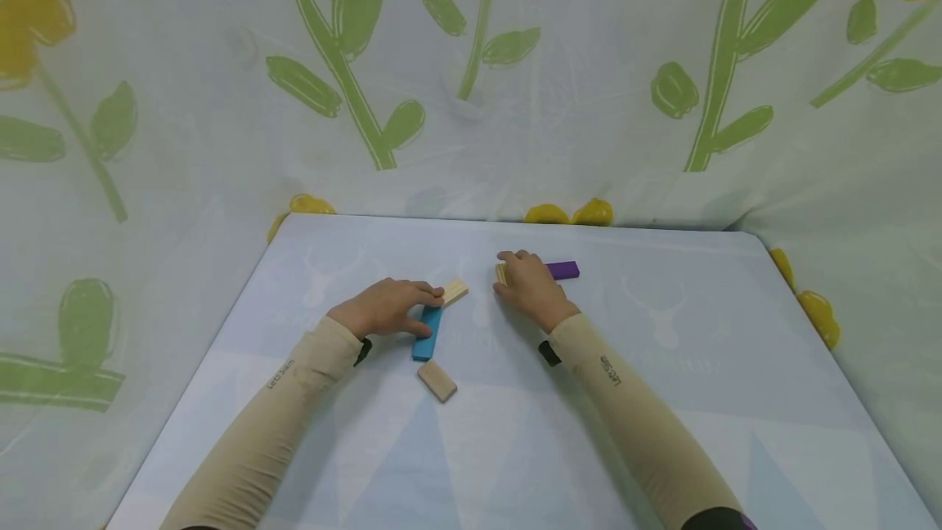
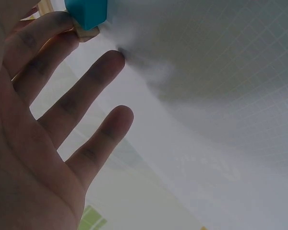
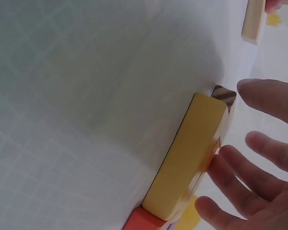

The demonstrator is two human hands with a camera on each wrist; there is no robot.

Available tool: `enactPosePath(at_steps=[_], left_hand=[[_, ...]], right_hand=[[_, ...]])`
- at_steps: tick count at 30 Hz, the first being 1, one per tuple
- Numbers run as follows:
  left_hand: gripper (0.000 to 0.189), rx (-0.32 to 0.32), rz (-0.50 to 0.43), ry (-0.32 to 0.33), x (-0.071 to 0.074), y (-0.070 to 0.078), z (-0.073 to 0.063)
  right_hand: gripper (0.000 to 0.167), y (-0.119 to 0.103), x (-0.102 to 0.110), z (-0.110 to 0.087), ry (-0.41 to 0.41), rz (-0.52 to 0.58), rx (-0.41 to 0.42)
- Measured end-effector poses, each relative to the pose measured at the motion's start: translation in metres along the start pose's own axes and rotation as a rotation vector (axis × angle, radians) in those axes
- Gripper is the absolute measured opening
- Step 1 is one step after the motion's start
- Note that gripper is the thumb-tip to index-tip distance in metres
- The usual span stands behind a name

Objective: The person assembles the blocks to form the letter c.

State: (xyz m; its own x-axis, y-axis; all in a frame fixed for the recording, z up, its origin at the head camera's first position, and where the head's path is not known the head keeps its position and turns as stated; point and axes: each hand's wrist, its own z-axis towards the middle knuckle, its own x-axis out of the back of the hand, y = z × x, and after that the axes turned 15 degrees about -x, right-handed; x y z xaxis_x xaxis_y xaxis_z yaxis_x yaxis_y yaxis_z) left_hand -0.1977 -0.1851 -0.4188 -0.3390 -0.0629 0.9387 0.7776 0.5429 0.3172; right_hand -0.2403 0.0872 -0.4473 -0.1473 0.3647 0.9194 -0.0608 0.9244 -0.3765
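In the head view, my left hand [image 1: 386, 307] touches a blue block [image 1: 427, 336] with its thumb, while other fingertips lie where that block meets a pale wooden block [image 1: 455, 291]. The left wrist view shows the end of the blue block [image 2: 89, 13] by the fingertips, with the ring and little fingers extended. My right hand [image 1: 531, 289] is spread over a row of blocks. Beside its fingers, the right wrist view shows a yellow block [image 3: 185, 155], a red block [image 3: 143, 219] and a brown-striped block end [image 3: 224, 94]. A purple block [image 1: 563, 270] extends right of that hand.
A loose tan wooden block [image 1: 437, 381] lies in front of the blue one. The white table [image 1: 662, 432] has its far edge close behind the blocks. A flower-printed curtain [image 1: 574, 105] hangs behind and around it.
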Motion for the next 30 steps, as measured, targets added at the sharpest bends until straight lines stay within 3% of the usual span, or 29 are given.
enactPosePath(at_steps=[22,30], left_hand=[[0.06,0.016,-0.007,-0.015,-0.0006,-0.0016,0.0014],[0.061,0.022,-0.004,-0.022,-0.0003,-0.0015,0.0008]], right_hand=[[0.05,-0.0059,0.0012,0.005,-0.016,-0.045,-0.089],[0.05,-0.0085,-0.0021,0.007,-0.027,-0.026,-0.074]])
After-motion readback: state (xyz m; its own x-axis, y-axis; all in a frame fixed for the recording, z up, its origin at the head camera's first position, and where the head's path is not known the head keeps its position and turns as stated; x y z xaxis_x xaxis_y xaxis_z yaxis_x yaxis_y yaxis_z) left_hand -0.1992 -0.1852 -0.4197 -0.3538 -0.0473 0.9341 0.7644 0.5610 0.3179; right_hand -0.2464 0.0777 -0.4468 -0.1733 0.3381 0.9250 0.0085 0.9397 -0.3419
